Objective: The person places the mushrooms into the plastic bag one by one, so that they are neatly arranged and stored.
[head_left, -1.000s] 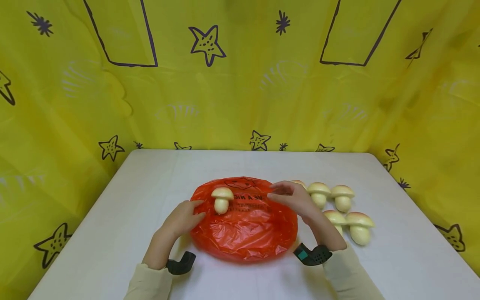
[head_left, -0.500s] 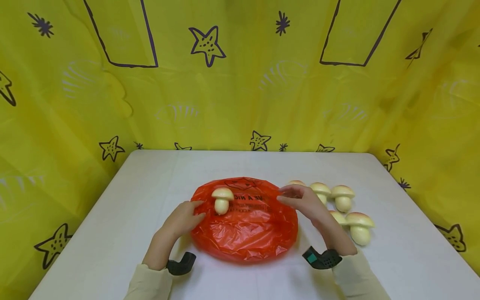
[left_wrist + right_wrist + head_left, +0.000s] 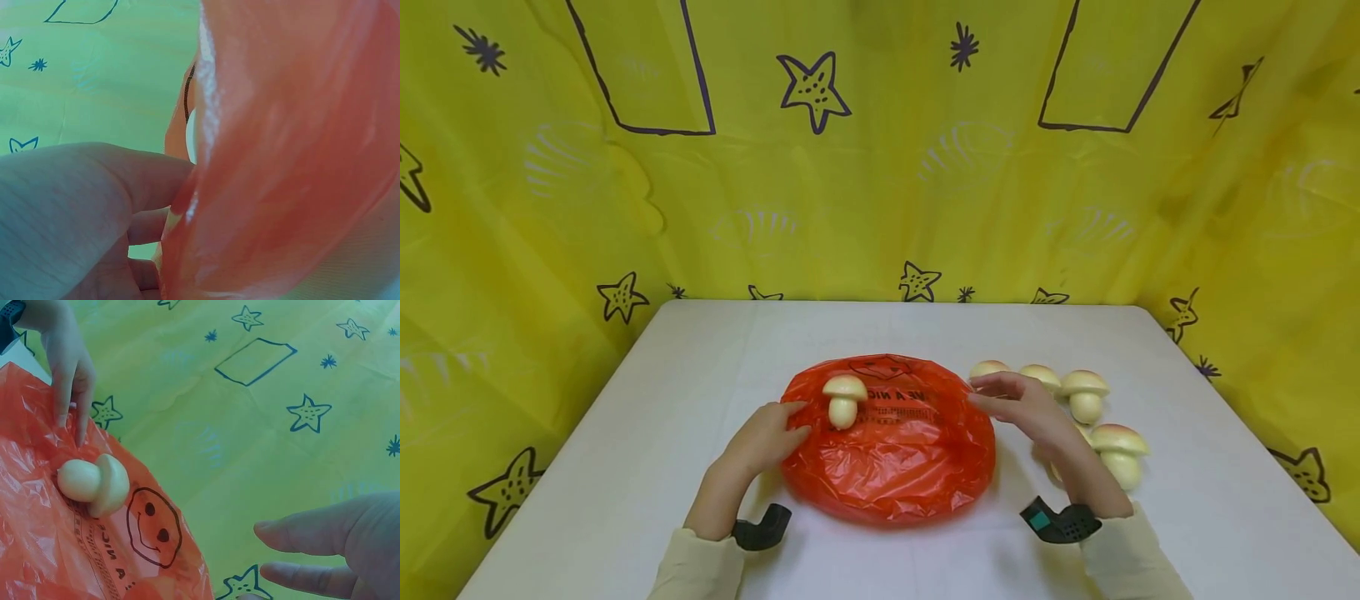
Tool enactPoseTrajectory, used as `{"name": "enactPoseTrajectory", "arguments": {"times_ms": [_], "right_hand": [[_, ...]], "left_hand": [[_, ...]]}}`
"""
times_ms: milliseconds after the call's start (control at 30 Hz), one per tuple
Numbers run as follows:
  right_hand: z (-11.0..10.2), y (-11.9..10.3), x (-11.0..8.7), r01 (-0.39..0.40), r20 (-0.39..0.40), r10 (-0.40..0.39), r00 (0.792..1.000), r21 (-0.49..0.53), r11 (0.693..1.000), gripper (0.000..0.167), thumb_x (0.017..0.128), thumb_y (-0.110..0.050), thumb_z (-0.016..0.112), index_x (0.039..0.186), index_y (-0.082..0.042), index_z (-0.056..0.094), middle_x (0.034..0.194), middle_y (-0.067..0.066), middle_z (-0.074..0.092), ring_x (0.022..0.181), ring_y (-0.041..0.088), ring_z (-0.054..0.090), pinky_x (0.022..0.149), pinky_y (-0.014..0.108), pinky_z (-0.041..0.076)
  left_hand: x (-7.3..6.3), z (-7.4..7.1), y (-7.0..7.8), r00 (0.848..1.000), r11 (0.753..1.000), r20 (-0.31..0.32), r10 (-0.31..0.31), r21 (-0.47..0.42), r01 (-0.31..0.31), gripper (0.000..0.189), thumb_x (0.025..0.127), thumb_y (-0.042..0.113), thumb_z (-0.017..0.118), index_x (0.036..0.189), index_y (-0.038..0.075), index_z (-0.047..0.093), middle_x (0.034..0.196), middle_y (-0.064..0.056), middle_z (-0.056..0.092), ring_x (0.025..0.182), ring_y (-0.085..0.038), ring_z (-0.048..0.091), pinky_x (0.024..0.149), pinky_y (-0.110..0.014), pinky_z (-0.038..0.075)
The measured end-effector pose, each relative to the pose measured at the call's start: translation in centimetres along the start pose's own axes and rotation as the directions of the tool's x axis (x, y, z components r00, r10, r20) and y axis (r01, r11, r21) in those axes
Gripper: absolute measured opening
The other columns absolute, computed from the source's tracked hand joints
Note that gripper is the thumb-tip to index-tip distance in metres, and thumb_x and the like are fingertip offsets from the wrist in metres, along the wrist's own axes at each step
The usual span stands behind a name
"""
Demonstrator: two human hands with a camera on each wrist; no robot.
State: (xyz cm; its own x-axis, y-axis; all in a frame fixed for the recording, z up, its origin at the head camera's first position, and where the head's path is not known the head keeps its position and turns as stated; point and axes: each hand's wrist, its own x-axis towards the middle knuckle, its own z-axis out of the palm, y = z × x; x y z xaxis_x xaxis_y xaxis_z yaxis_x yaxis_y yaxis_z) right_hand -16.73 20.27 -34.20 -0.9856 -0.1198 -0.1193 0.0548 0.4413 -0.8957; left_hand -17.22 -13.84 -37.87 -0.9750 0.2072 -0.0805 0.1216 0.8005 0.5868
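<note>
A red plastic bag (image 3: 887,483) lies spread on the table with its mouth open, showing mirrored black print and a smiley face. One toy mushroom (image 3: 844,400), cream with a rounded cap, rests within it at the left. At the bag's left edge, my left hand (image 3: 767,435) holds the thin plastic between thumb and fingers. The left wrist view has the bag's film (image 3: 294,137) covering much of the hand's work. My right hand (image 3: 1026,408) hovers just right of the bag, fingers parted and nothing between them. In the right wrist view its fingertips (image 3: 275,534) stand apart from the bag.
Several more toy mushrooms (image 3: 1084,396) stand in a group on the right of the white table (image 3: 715,350), some partly behind the right hand and forearm. A yellow curtain (image 3: 880,183) with drawn stars hangs around the table's back and sides.
My right hand has moved right, from over the bag's right edge to beside the group of mushrooms. The left hand, the bag and the mushroom in it have stayed put.
</note>
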Motion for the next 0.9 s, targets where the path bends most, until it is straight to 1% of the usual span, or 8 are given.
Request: {"name": "enactPoseTrajectory", "arguments": {"times_ms": [200,267,367,500,567,633,767,900], "right_hand": [[-1.4,0.5,-0.5,0.046,-0.018,-0.046,0.999,-0.003,0.999,0.047,0.087,-0.029,0.063,0.12,0.003,0.056,0.111,0.015,0.059,0.097,0.027,0.056,0.082,0.042,0.046],[-1.8,0.7,-0.7,0.06,-0.022,-0.06,0.998,-0.006,0.998,0.046,0.088,-0.028,0.062,0.119,0.005,0.055,0.112,0.015,0.058,0.098,0.027,0.055,0.081,0.041,0.047],[-2.2,0.9,-0.8,0.061,-0.021,-0.061,0.998,-0.016,0.998,0.046,0.087,-0.027,0.062,0.119,0.006,0.055,0.109,0.014,0.059,0.096,0.025,0.054,0.079,0.037,0.047],[-2.7,1.3,-1.0,0.037,-0.016,-0.037,0.999,-0.04,0.999,0.047,0.087,-0.028,0.062,0.119,0.006,0.055,0.108,0.014,0.06,0.094,0.024,0.055,0.077,0.035,0.048],[-3.0,1.5,-1.2,0.015,-0.02,-0.016,1.0,-0.056,0.998,0.048,0.087,-0.029,0.062,0.119,0.006,0.055,0.11,0.015,0.059,0.094,0.025,0.056,0.077,0.036,0.049],[-3.3,1.7,-1.4,-0.018,-0.029,0.016,0.999,-0.061,0.998,0.05,0.087,-0.032,0.062,0.121,0.004,0.055,0.111,0.015,0.058,0.095,0.026,0.055,0.078,0.037,0.049],[-4.0,2.0,-1.8,-0.059,-0.04,0.057,0.998,-0.054,0.997,0.053,0.087,-0.035,0.061,0.123,0.003,0.053,0.111,0.014,0.057,0.098,0.03,0.054,0.08,0.037,0.049],[-4.5,2.4,-2.0,-0.065,-0.037,0.063,0.997,-0.061,0.996,0.054,0.088,-0.034,0.06,0.124,0.005,0.051,0.112,0.015,0.058,0.099,0.032,0.055,0.079,0.035,0.049]], "left_hand": [[0.1,0.0,0.0,1.0,1.0,-0.001,0.017,0.006,-0.017,0.041,0.088,0.015,0.058,0.123,-0.004,0.055,0.117,-0.018,0.057,0.102,-0.031,0.052,0.087,-0.047,0.044],[0.1,0.0,0.1,1.0,1.0,-0.002,0.019,0.006,-0.019,0.041,0.088,0.015,0.058,0.123,-0.005,0.055,0.117,-0.018,0.057,0.103,-0.032,0.052,0.088,-0.047,0.044],[0.0,0.0,0.1,1.0,1.0,0.002,0.014,0.005,-0.014,0.041,0.087,0.015,0.058,0.123,-0.005,0.055,0.117,-0.018,0.057,0.1,-0.031,0.052,0.087,-0.047,0.045],[-0.1,-0.1,0.0,1.0,1.0,0.002,0.011,0.01,-0.011,0.041,0.087,0.014,0.059,0.122,-0.005,0.055,0.116,-0.018,0.058,0.096,-0.029,0.052,0.085,-0.045,0.046],[-0.1,0.0,0.0,1.0,1.0,-0.001,0.013,0.014,-0.013,0.041,0.087,0.014,0.059,0.122,-0.005,0.055,0.116,-0.018,0.058,0.095,-0.028,0.052,0.085,-0.045,0.046],[-0.1,-0.1,0.0,1.0,1.0,-0.003,0.016,0.018,-0.016,0.041,0.087,0.014,0.059,0.122,-0.005,0.055,0.116,-0.019,0.058,0.096,-0.029,0.052,0.085,-0.045,0.045],[-0.1,0.0,-0.1,1.0,1.0,-0.003,0.016,0.017,-0.016,0.041,0.087,0.014,0.059,0.123,-0.005,0.055,0.116,-0.019,0.058,0.097,-0.029,0.052,0.086,-0.046,0.045],[-0.1,0.0,-0.1,1.0,1.0,-0.004,0.018,0.01,-0.018,0.041,0.087,0.014,0.059,0.122,-0.005,0.055,0.116,-0.019,0.057,0.1,-0.031,0.052,0.087,-0.047,0.044]]}}
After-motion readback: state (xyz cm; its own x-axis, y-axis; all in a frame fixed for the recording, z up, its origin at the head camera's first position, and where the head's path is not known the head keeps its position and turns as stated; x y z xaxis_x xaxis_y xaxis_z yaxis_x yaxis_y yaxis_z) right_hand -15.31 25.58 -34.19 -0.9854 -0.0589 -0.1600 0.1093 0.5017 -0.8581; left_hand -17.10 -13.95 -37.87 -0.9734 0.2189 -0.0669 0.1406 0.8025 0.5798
